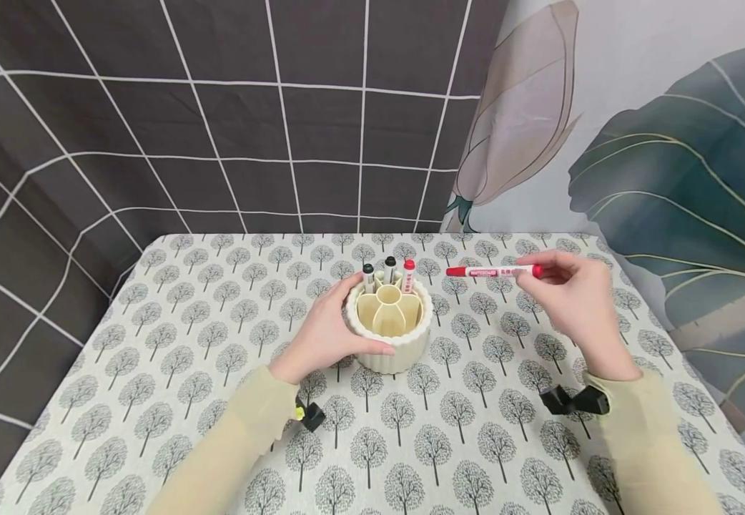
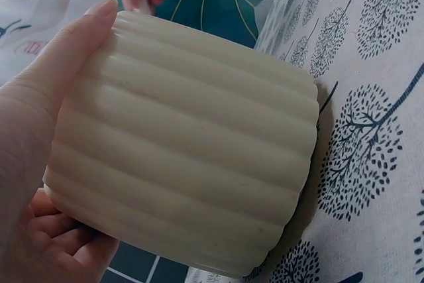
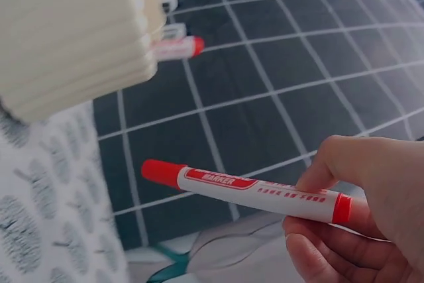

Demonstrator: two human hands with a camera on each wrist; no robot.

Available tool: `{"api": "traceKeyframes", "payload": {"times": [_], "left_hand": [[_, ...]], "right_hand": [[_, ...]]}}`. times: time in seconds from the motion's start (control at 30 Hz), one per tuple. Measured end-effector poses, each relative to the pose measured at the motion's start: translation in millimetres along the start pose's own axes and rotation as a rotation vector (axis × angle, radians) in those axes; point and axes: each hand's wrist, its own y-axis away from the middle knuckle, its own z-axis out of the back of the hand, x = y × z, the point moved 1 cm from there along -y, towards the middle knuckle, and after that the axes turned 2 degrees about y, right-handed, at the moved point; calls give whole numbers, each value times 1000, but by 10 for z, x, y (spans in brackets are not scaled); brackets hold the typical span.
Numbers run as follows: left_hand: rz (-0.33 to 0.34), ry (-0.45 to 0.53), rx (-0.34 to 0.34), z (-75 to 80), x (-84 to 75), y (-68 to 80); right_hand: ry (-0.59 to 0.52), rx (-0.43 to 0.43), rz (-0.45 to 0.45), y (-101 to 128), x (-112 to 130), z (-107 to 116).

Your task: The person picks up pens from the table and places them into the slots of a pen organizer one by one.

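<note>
The right hand (image 1: 575,300) pinches a red marker (image 1: 493,272) at its tail end, between thumb and fingertips. The marker lies level in the air, its capped end pointing toward the holder (image 1: 390,325) and stopping just short of it, above and to the right of its rim. Nearly the whole barrel sticks out clear of the grip.

The left hand (image 1: 327,332) is curled round the left side of the cream, ribbed holder, thumb across the near wall, fingers at the far side. The holder stands upright on the tree-print tablecloth (image 1: 173,372), near the middle of the table. Three markers stand in its rear compartments (two black-capped, one red-capped (image 1: 408,274)); the front compartments and the centre tube show nothing inside.

The left wrist view shows the holder's outer wall (image 2: 185,150) close up, thumb flat along the ribs and fingertips under the lower edge, which the head view hides. The right wrist view shows the printed label on the held marker (image 3: 255,193) and the curled fingers (image 3: 331,256) beneath it; the head view alone shows the compartments.
</note>
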Motion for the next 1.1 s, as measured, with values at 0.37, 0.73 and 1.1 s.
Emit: {"api": "traceKeyframes", "payload": {"times": [0.37,0.73,1.1], "left_hand": [[-6,-8,4,3,28,-5],[-13,-8,7,-2,27,-12],[-8,-3,7,-2,16,-10]], "right_hand": [[-192,-62,72,31,385,174],[-308,-23,172,107,644,175],[-340,25,220,139,702,76]]}}
